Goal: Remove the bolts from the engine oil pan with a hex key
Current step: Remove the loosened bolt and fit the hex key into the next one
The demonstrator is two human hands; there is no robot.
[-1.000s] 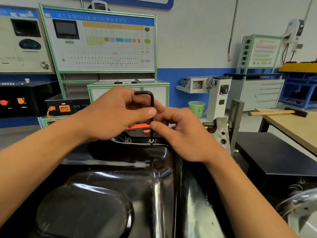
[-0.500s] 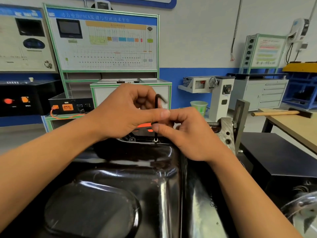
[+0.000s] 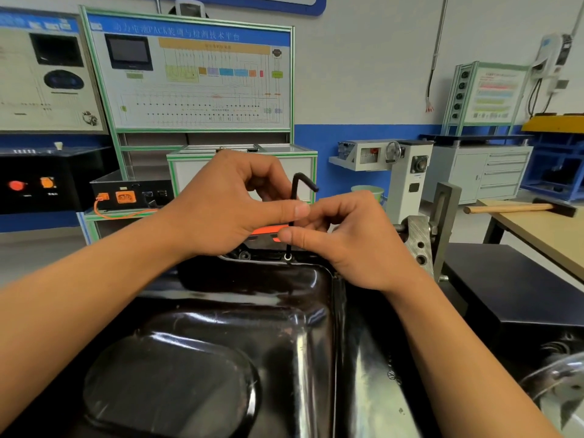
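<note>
Above the bolt, curled fingers pinch hex key.

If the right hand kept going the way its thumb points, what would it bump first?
The hex key: the right hand has its thumb against the upright shaft. Past that, probably the left hand, though depth is unclear.

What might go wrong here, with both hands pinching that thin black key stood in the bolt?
The hex key is held only by fingertips of the left hand and right hand; if it tilts, its tip may slip out of the bolt and round its socket. Once loose, the small bolt might roll off the glossy oil pan and get lost.
</note>
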